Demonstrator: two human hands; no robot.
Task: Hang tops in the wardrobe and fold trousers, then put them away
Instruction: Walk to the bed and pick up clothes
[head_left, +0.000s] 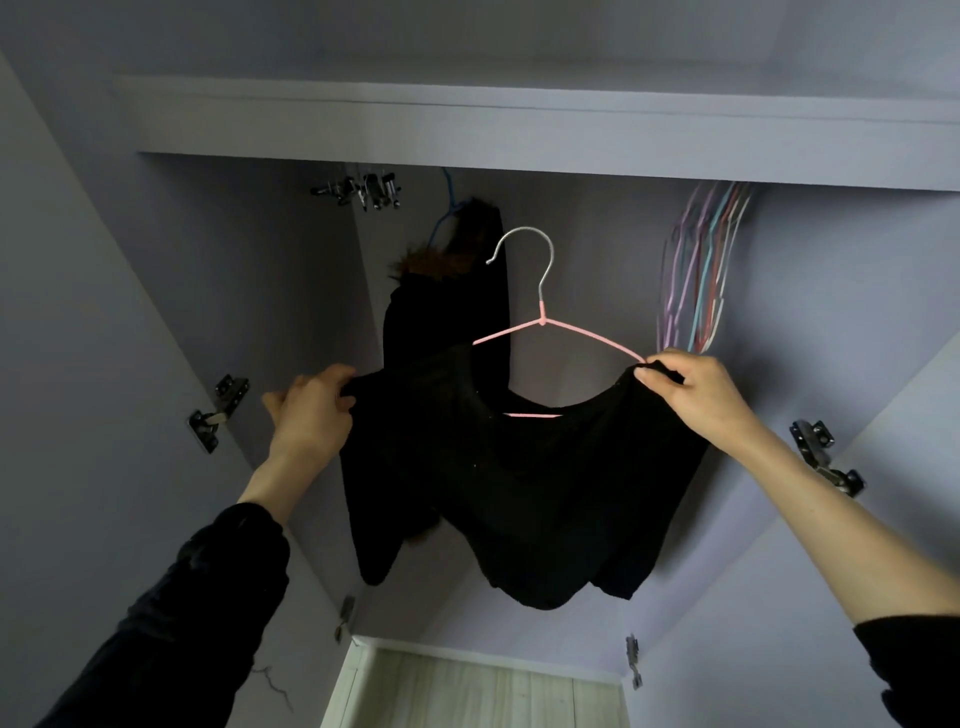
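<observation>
A black top (524, 493) hangs on a pink wire hanger (571, 332) with a silver hook, held up in front of the open wardrobe. My left hand (311, 410) grips the top's left shoulder. My right hand (696, 389) pinches the right shoulder together with the hanger's right end. The hook points up and is free of the rail, which is hidden by the wardrobe's top edge. The top's lower hem droops in folds.
A black coat with a brown fur collar (447, 291) hangs on a blue hanger behind the top. Several empty coloured hangers (701, 270) hang at the right, metal clip hangers (363, 192) at the upper left. Open doors with hinges (215, 410) flank both sides.
</observation>
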